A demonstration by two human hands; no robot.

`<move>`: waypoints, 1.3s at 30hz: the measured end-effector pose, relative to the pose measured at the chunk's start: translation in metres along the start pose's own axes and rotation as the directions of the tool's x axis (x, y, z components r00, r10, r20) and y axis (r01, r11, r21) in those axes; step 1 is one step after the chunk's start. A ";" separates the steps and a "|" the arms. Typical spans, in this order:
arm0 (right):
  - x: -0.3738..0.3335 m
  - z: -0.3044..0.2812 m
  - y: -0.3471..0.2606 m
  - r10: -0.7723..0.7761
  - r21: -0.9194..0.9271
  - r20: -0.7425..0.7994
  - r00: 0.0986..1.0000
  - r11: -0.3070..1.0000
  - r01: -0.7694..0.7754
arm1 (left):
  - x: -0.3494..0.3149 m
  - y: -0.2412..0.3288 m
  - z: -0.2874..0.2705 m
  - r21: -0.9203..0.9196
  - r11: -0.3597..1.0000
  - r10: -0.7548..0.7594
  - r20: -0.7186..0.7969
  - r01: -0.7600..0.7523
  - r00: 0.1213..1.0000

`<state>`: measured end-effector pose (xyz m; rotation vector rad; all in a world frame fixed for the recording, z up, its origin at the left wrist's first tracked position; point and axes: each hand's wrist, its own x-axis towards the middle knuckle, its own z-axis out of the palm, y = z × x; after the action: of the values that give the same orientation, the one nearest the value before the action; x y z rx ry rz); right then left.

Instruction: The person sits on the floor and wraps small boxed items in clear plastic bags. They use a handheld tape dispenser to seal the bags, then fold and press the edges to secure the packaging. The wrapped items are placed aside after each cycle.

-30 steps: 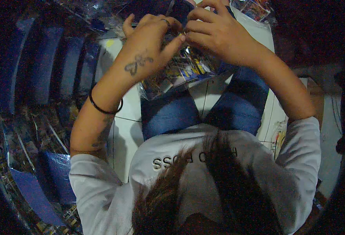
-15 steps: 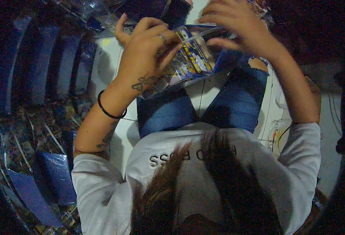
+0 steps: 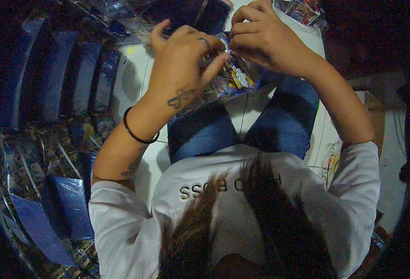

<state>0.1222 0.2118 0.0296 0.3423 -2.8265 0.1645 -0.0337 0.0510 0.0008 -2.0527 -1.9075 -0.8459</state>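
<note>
A package in clear plastic (image 3: 240, 76), printed in blue, yellow and white, lies above my knees. At its upper part a narrow white strip (image 3: 226, 43) bends into a small curve. My left hand (image 3: 184, 58) pinches this strip between thumb and index finger, the other fingers raised. From the other side my right hand (image 3: 267, 42) meets it with curled fingers, closed close to the strip's end; the fingertips partly cover it. Both hands hide much of the package's top and left side.
Blue flat packages (image 3: 51, 79) stand in a row at the left, with more plastic-wrapped packs (image 3: 42, 158) nearer me. Another plastic-wrapped bundle (image 3: 302, 11) lies at the far right. White floor tiles (image 3: 133, 69) show around my legs in jeans (image 3: 202, 135).
My right hand has moved from open and spread to closed near the left fingertips. The white strip, straight before, now curves. My left hand has shifted slightly right.
</note>
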 end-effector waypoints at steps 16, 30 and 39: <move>-0.006 0.025 -0.006 -0.058 -0.439 0.048 0.997 0.896 0.073 | 0.012 -0.021 0.018 -0.215 0.958 -0.133 0.260 0.192 0.956; -0.019 -0.029 0.014 -0.027 -0.170 0.041 0.999 0.985 0.034 | -0.017 0.003 0.026 0.007 1.000 0.010 -0.061 -0.009 0.998; -0.030 0.026 0.001 0.089 -0.204 -0.140 0.986 0.972 -0.116 | -0.036 0.004 0.006 0.114 0.993 0.044 -0.164 -0.025 0.986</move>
<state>0.1432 0.2155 -0.0042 0.1329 -2.7003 -0.0900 -0.0280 0.0229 -0.0227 -1.8825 -1.7838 -0.8534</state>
